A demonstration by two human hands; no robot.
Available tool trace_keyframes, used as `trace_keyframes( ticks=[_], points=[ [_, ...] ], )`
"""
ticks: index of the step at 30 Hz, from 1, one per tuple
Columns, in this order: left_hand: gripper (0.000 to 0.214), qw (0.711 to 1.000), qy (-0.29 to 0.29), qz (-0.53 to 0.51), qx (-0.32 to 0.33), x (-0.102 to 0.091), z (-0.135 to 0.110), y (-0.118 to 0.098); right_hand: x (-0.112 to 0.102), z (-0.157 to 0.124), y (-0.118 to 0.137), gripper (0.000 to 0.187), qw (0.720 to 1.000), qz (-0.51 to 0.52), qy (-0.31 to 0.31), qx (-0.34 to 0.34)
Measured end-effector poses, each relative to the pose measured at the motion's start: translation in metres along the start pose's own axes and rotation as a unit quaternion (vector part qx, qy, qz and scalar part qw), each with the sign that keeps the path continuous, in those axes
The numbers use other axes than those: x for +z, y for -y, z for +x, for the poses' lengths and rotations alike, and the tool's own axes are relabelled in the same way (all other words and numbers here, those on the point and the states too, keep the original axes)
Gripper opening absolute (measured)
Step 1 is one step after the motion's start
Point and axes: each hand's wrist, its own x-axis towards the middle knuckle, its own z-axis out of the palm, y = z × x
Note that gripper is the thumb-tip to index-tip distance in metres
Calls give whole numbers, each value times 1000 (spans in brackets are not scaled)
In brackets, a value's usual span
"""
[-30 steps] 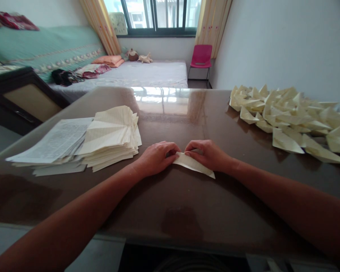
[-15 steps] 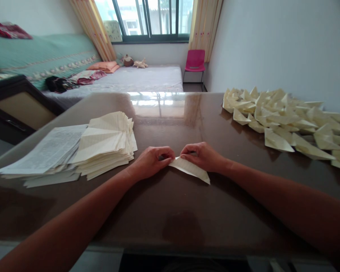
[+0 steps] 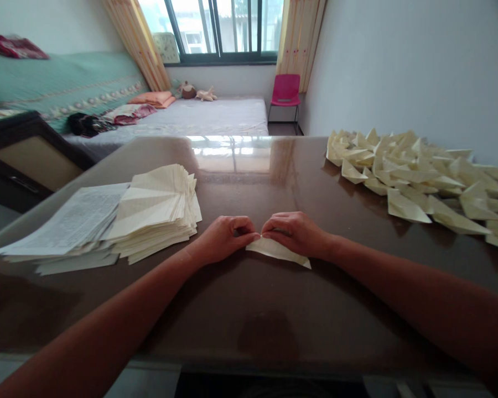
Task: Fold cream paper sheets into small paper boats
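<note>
A small piece of folded cream paper (image 3: 279, 252) lies near the middle of the brown table, its pointed end towards the right. My left hand (image 3: 228, 237) pinches its upper left edge between thumb and fingers. Close beside it, my right hand (image 3: 301, 236) is closed on the same edge, the fingertips of both hands almost meeting. The right hand's fingers hide part of the paper's upper side.
A stack of cream paper sheets (image 3: 153, 215) overlaps printed white sheets (image 3: 74, 218) at the left of the glossy table (image 3: 249, 315). Many folded paper boats (image 3: 402, 166) are heaped at the right. Beyond the table are a bed (image 3: 219, 116) and a pink chair (image 3: 286, 89).
My right hand has shifted slightly left and down, closer to my left hand. The folded paper has turned a little and lies flatter across. The stacks and heap stay put.
</note>
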Motion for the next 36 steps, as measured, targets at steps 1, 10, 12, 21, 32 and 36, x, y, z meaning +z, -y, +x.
trace_keyframes(
  ticks=[1,10,12,21,32,36],
  points=[
    [27,1000,9,2,0,-1,0,0,0,0,0,21,1000,-5,2,-6],
    [22,998,27,38,34,-1,-2,-6,-1,0,0,20,1000,14,18,-7],
    [22,999,25,30,12,0,-2,-6,-1,1,-2,18,999,29,17,0],
    [29,998,43,-15,-40,-3,1,-4,-13,0,18,21,994,-94,-32,-44],
    [28,996,86,7,-28,-9,-2,-9,-1,-1,14,20,995,-63,15,70],
    [25,995,92,25,-29,-12,-5,-15,2,-2,14,18,994,-49,14,97]
  ],
)
